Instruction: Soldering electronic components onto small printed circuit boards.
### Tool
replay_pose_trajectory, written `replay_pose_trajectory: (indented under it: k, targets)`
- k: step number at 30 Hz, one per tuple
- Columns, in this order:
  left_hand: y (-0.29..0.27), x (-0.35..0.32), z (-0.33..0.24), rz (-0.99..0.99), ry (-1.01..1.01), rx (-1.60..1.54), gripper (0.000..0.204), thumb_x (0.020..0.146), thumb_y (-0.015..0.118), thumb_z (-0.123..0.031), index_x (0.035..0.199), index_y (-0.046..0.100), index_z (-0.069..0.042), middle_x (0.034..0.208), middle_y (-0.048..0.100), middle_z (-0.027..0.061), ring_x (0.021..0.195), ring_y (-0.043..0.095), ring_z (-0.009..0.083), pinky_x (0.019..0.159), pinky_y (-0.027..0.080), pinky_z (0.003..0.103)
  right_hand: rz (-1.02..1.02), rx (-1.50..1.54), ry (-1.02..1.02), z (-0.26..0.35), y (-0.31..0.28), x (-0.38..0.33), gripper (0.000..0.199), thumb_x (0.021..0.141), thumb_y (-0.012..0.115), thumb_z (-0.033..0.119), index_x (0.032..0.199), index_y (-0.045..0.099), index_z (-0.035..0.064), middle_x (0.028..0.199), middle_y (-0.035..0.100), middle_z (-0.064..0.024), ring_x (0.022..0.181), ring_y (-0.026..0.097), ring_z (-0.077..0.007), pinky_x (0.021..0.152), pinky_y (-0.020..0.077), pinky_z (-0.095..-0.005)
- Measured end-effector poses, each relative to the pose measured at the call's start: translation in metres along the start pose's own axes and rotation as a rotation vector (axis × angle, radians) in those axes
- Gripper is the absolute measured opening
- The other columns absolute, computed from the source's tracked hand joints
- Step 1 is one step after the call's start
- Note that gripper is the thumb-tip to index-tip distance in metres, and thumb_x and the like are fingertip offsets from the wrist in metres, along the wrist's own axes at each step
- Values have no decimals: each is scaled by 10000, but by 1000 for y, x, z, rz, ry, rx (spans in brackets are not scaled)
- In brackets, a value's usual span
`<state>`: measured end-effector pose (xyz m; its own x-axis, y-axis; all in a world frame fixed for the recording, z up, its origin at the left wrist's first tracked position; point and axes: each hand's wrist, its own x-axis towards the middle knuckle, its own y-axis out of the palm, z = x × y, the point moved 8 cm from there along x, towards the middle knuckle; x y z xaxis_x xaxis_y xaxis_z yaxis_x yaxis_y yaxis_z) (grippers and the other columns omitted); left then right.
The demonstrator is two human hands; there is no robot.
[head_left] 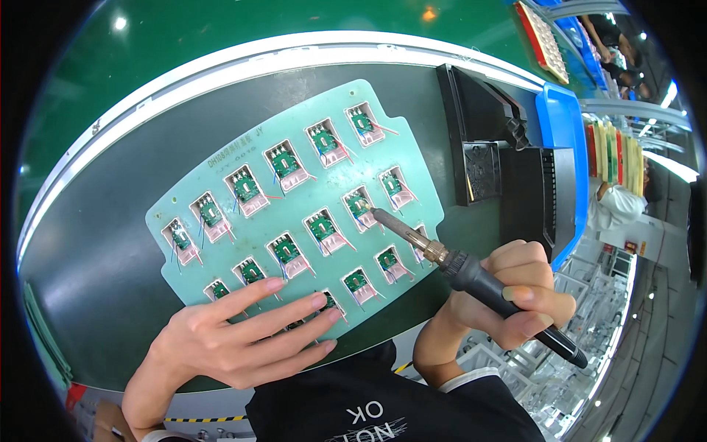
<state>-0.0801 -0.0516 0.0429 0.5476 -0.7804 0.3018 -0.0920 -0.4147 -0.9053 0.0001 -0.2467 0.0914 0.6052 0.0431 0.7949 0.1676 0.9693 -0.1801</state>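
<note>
A light green fixture board (221, 158) lies tilted on the dark bench mat, with several white-edged pockets. In each visible pocket sits a small green circuit board (321, 226) with thin red and blue wires. My right hand (515, 298) grips a soldering iron (471, 272) by its black handle. The iron's tip reaches a circuit board (359, 204) in the middle row, toward the right; whether it touches is too small to tell. My left hand (243, 335) lies flat over the fixture's near edge with fingers spread, covering some pockets there.
Right of the fixture stands a black stand or tray (482, 173) beside a blue bin (560, 118). A pale metal rail (294, 59) edges the bench's far side, with a green surface (243, 22) beyond. Other people (618, 202) and stacked coloured trays (615, 155) are at the far right.
</note>
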Motion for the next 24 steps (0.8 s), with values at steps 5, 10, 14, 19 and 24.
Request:
replay_pose_trajectory:
  k: [5, 10, 14, 19, 24]
  targets:
    - [3, 1, 2, -7, 9, -2, 277, 842, 646, -252, 1118, 657, -264, 1216, 644, -54, 1136, 592, 162, 1000, 426, 381, 40, -82, -103, -1, 6, 1, 321, 985, 426, 345, 831, 410, 63, 515, 361, -21, 426, 307, -113, 387, 231, -245]
    - [2, 1, 3, -4, 11, -5, 279, 839, 649, -256, 1118, 658, -264, 1213, 645, -55, 1136, 593, 162, 1004, 424, 383, 91, -82, -118, 1, 11, 1, 344, 988, 436, 368, 848, 412, 55, 519, 368, -22, 433, 325, -114, 387, 235, -250]
    - [2, 1, 4, -3, 9, 1, 277, 838, 650, -256, 1115, 659, -270, 1209, 646, -59, 1131, 594, 161, 1004, 424, 383, 142, -63, -130, -1, 11, 2, 335, 989, 438, 360, 866, 417, 50, 524, 377, -23, 435, 333, -117, 387, 241, -249]
    - [2, 2, 4, -7, 6, -2, 275, 837, 648, -254, 1111, 660, -274, 1205, 648, -63, 1126, 596, 158, 1002, 425, 382, 236, -51, -136, 0, 15, 1, 335, 1003, 422, 359, 885, 424, 46, 545, 412, -31, 445, 352, -123, 395, 272, -254]
    - [2, 2, 4, -10, 12, 6, 274, 837, 645, -255, 1110, 661, -276, 1203, 649, -65, 1126, 597, 157, 1000, 425, 382, 243, -63, -124, 0, 15, 0, 337, 1005, 423, 365, 888, 426, 48, 550, 422, -33, 451, 367, -126, 404, 286, -256]
